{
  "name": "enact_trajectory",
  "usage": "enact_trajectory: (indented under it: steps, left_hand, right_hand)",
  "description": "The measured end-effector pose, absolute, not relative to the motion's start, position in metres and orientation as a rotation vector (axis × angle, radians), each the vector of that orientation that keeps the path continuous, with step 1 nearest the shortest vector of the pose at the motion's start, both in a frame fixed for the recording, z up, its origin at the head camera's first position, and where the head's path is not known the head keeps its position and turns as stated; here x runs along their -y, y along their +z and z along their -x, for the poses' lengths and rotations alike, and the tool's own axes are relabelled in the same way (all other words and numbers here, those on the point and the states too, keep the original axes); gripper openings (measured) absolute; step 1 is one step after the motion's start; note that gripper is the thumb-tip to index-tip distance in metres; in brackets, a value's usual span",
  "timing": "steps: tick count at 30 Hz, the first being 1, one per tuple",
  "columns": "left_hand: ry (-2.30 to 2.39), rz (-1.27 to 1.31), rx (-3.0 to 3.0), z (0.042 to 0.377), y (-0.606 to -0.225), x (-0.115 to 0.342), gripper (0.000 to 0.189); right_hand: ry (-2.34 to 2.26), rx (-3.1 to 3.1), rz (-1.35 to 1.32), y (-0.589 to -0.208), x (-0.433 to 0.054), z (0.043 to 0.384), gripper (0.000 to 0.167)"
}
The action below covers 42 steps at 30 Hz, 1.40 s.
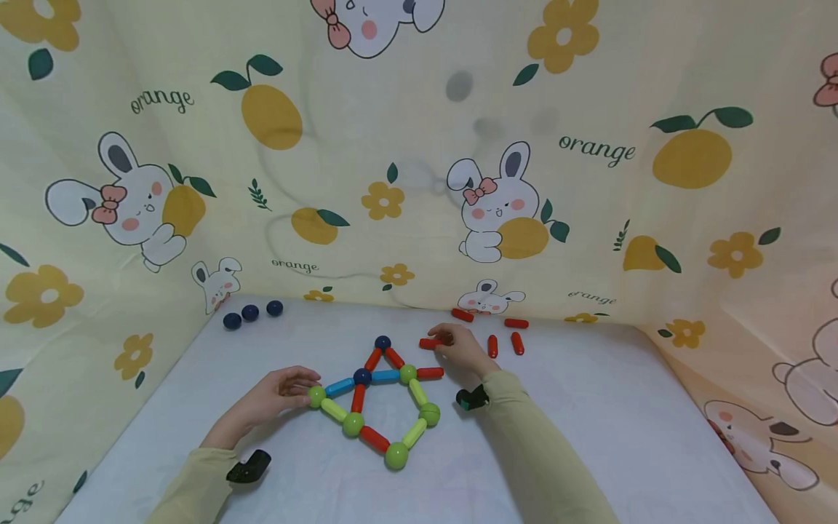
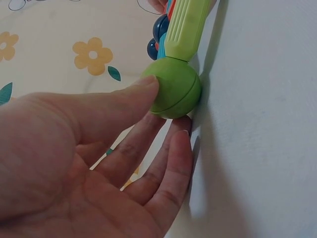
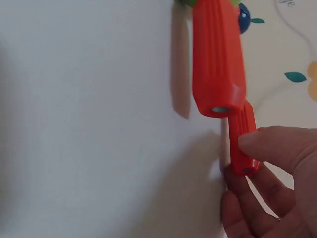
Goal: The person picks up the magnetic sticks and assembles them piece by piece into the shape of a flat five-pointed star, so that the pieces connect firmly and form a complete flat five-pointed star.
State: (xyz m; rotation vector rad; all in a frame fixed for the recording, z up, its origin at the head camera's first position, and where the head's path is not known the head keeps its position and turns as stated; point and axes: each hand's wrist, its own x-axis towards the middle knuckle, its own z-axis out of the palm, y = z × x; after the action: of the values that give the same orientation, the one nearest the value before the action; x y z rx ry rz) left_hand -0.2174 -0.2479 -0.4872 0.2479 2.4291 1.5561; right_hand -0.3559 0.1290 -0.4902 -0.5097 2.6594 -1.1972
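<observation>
A flat magnetic-ball-and-rod frame [image 1: 374, 439] of red, blue and light green rods lies on the table. My left hand [image 1: 271, 397] pinches the green ball [image 2: 176, 89] at its left corner, the thumb on one side and fingertips beneath. Off to the right, my right hand [image 1: 461, 351] holds a red magnetic rod [image 3: 238, 126] between thumb and fingers. That rod is behind another red rod [image 1: 430, 373], which juts right from a green ball [image 1: 408, 374]. A dark blue ball [image 1: 382, 342] tops the red triangle at the frame's far side.
Several loose red rods, among them one upright-lying rod [image 1: 518, 343] and one sideways rod [image 1: 516, 323], lie beyond the right hand. Three dark blue balls [image 1: 250, 313] sit at the back left. A printed curtain [image 1: 393, 145] rises behind the white table [image 1: 314, 487].
</observation>
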Motion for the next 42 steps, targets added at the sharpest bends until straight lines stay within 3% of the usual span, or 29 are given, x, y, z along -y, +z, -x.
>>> enact_trajectory:
  steps: [14,28,42]
  left_hand:
    - [1.562,-0.189,-2.441,0.216,-0.487,0.246,0.039]
    - [1.537,-0.121,-2.463,0.214,-0.484,0.241,0.038]
    - [1.578,-0.175,-2.423,0.215,-0.487,0.244,0.038]
  right_hand:
    - [-1.453,-2.514,0.593,-0.470,-0.171,0.332,0.022]
    - [-1.276,-2.121,0.737,-0.471,-0.188,0.283,0.025]
    - [-1.358,-2.148,0.659,-0.485,-0.183,0.282,0.027]
